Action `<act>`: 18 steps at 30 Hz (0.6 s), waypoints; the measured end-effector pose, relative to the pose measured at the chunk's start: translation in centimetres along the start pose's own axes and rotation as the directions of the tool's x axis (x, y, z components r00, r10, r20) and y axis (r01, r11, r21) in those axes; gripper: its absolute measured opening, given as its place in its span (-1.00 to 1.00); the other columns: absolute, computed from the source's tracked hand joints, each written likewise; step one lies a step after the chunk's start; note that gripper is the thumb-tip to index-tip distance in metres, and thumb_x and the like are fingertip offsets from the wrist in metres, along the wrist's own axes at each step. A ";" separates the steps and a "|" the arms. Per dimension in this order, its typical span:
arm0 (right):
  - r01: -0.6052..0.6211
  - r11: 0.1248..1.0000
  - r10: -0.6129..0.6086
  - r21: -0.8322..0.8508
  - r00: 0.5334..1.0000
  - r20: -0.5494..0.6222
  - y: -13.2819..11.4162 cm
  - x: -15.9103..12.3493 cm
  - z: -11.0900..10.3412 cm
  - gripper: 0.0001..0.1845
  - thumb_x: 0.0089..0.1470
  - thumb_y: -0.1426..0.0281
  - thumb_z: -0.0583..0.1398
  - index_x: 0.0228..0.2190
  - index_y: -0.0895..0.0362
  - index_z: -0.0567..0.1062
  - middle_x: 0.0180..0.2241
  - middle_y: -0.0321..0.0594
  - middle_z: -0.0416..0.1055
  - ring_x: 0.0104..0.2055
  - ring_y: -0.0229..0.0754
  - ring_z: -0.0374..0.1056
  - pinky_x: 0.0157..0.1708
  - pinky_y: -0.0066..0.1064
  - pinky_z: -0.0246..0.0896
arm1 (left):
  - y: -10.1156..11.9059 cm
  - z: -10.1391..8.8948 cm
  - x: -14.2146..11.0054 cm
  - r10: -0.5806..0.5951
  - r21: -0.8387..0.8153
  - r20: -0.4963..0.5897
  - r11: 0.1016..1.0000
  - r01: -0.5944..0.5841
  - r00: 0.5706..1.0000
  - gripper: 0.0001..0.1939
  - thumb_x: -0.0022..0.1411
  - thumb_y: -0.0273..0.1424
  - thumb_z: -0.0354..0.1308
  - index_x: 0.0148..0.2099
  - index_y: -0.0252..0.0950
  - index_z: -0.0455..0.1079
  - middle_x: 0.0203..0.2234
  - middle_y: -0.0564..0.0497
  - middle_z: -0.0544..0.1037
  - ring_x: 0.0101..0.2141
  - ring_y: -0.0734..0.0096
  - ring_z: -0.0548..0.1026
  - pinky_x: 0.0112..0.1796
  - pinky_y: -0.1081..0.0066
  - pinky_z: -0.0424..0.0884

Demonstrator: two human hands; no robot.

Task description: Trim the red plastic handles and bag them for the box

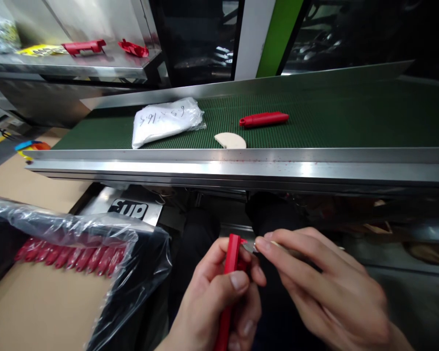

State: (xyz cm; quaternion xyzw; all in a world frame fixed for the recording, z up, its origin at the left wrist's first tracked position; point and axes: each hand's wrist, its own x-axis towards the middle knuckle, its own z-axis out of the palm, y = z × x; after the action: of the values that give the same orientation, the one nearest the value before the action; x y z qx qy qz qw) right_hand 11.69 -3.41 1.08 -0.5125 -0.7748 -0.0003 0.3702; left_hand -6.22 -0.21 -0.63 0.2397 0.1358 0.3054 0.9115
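My left hand (pixel 219 297) is wrapped round a long red plastic part (pixel 232 256), held upright at a slight tilt in front of my lap. In my right hand (pixel 325 278) is a small knife (pixel 249 247), pinched between thumb and fingers, with most of its handle hidden. Its metal blade meets the upper side edge of the red part, where a small red sliver sticks out. Beyond my hands, another red plastic part (pixel 264 119) lies on the green conveyor belt (pixel 332 117).
A white plastic-wrapped packet (pixel 166 122) and a cream half-round piece (pixel 231 141) lie on the belt, behind its metal rail (pixel 190 161). At lower left, a plastic-lined box (pixel 58 302) holds several wrapped red parts (pixel 73 256). More red parts (pixel 84 47) sit on a metal shelf (pixel 113 61).
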 end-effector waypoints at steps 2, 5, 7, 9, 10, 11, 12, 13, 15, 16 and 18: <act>-0.071 0.997 0.070 -0.011 0.997 -0.035 0.4 -0.3 -0.1 -0.51 0.10 0.72 0.15 0.04 0.19 0.47 -0.09 -0.08 0.44 -0.11 -0.18 0.39 -0.15 -0.33 0.35 | -0.1 0.2 -0.1 -0.022 -0.007 0.019 1.000 0.022 1.000 -0.85 0.25 -0.36 0.19 -0.15 -0.27 0.33 -0.47 0.03 0.45 -0.68 0.74 0.21 -0.63 0.72 0.18; -0.159 0.987 0.161 0.032 0.984 -0.079 0.7 -0.6 -0.4 -0.48 0.10 0.70 0.16 0.06 0.11 0.46 -0.04 -0.14 0.43 -0.08 -0.20 0.39 -0.13 -0.36 0.35 | -0.4 0.0 0.0 -0.044 -0.111 0.082 0.992 0.053 0.996 -0.80 0.24 -0.30 0.19 -0.13 -0.28 0.37 -0.33 -0.08 0.53 -0.62 0.66 0.33 -0.59 0.66 0.24; -0.107 0.992 0.109 0.068 0.993 -0.036 0.5 -0.5 -0.7 -0.49 0.10 0.72 0.14 0.05 0.16 0.46 -0.05 -0.12 0.43 -0.07 -0.20 0.39 -0.14 -0.36 0.35 | -0.4 -0.3 0.1 -0.062 -0.203 0.083 0.976 0.078 0.995 -0.74 0.32 -0.23 0.04 -0.06 -0.27 0.38 -0.34 -0.11 0.56 -0.63 0.57 0.38 -0.59 0.60 0.29; -0.024 0.995 0.023 0.093 1.000 0.010 0.2 -0.2 -0.8 -0.54 0.10 0.72 0.13 0.02 0.21 0.47 -0.09 -0.09 0.43 -0.08 -0.19 0.38 -0.17 -0.35 0.35 | -0.2 -0.6 0.1 -0.123 -0.260 0.071 0.956 0.137 0.990 -0.67 0.34 -0.19 -0.01 -0.04 -0.30 0.40 -0.37 -0.15 0.59 -0.62 0.51 0.42 -0.58 0.57 0.31; 0.000 0.996 -0.002 0.092 1.000 0.025 0.1 -0.1 -0.8 -0.57 0.11 0.70 0.13 0.00 0.22 0.48 -0.11 -0.08 0.44 -0.10 -0.18 0.38 -0.19 -0.34 0.35 | -0.1 -0.6 0.0 -0.157 -0.274 0.051 0.948 0.165 0.986 -0.66 0.33 -0.18 -0.01 -0.05 -0.31 0.41 -0.38 -0.16 0.60 -0.60 0.49 0.43 -0.57 0.57 0.31; 0.014 0.996 -0.017 0.083 0.999 0.038 0.0 0.1 -0.8 -0.59 0.11 0.68 0.13 -0.02 0.21 0.50 -0.13 -0.09 0.44 -0.11 -0.17 0.38 -0.21 -0.33 0.35 | 0.1 -0.6 -0.1 -0.177 -0.285 0.034 0.942 0.179 0.984 -0.65 0.32 -0.18 0.00 -0.05 -0.33 0.42 -0.40 -0.16 0.60 -0.59 0.47 0.45 -0.56 0.58 0.31; 0.023 0.997 -0.026 0.070 0.999 0.040 -0.1 0.2 -0.8 -0.61 0.12 0.66 0.14 -0.03 0.19 0.51 -0.13 -0.09 0.45 -0.13 -0.16 0.38 -0.23 -0.31 0.34 | 0.2 -0.5 -0.2 -0.188 -0.295 0.027 0.937 0.188 0.982 -0.64 0.31 -0.18 0.02 -0.06 -0.34 0.42 -0.42 -0.15 0.60 -0.57 0.44 0.47 -0.56 0.57 0.31; 0.028 0.998 -0.030 0.055 0.999 0.042 -0.1 0.2 -0.8 -0.61 0.12 0.65 0.15 -0.04 0.17 0.51 -0.13 -0.09 0.45 -0.14 -0.15 0.39 -0.24 -0.30 0.33 | 0.3 -0.5 -0.3 -0.199 -0.297 0.010 0.935 0.193 0.980 -0.64 0.30 -0.17 0.02 -0.08 -0.36 0.43 -0.45 -0.13 0.59 -0.56 0.42 0.48 -0.55 0.57 0.31; 0.040 0.998 -0.042 0.039 0.998 0.045 0.0 0.2 -0.8 -0.60 0.11 0.65 0.15 -0.04 0.16 0.51 -0.13 -0.08 0.46 -0.15 -0.13 0.38 -0.24 -0.27 0.31 | 0.2 -0.4 -0.6 -0.212 -0.290 -0.026 0.937 0.196 0.977 -0.61 0.31 -0.16 0.00 -0.10 -0.38 0.44 -0.52 -0.11 0.56 -0.56 0.41 0.48 -0.52 0.57 0.30; 0.046 0.998 -0.048 0.039 0.998 0.043 0.0 0.2 -0.8 -0.60 0.10 0.66 0.16 -0.04 0.17 0.51 -0.13 -0.07 0.46 -0.15 -0.12 0.38 -0.24 -0.26 0.30 | 0.1 -0.4 -0.8 -0.212 -0.287 -0.032 0.938 0.194 0.977 -0.60 0.32 -0.16 -0.03 -0.11 -0.39 0.43 -0.55 -0.10 0.54 -0.58 0.43 0.47 -0.53 0.57 0.29; 0.053 0.998 -0.055 0.041 0.997 0.051 0.2 0.1 -0.7 -0.58 0.10 0.66 0.16 -0.02 0.16 0.50 -0.12 -0.07 0.45 -0.14 -0.11 0.37 -0.25 -0.26 0.29 | -0.1 -0.6 -1.1 -0.206 -0.286 -0.032 0.939 0.189 0.978 -0.58 0.34 -0.16 -0.08 -0.12 -0.41 0.43 -0.59 -0.09 0.52 -0.64 0.47 0.41 -0.55 0.57 0.25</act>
State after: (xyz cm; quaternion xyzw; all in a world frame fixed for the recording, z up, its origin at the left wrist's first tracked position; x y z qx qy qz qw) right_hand 12.23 -3.53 1.62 -0.4837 -0.7977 0.0184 0.3597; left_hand -7.23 -0.79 -1.09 0.0833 0.1421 0.2357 0.9577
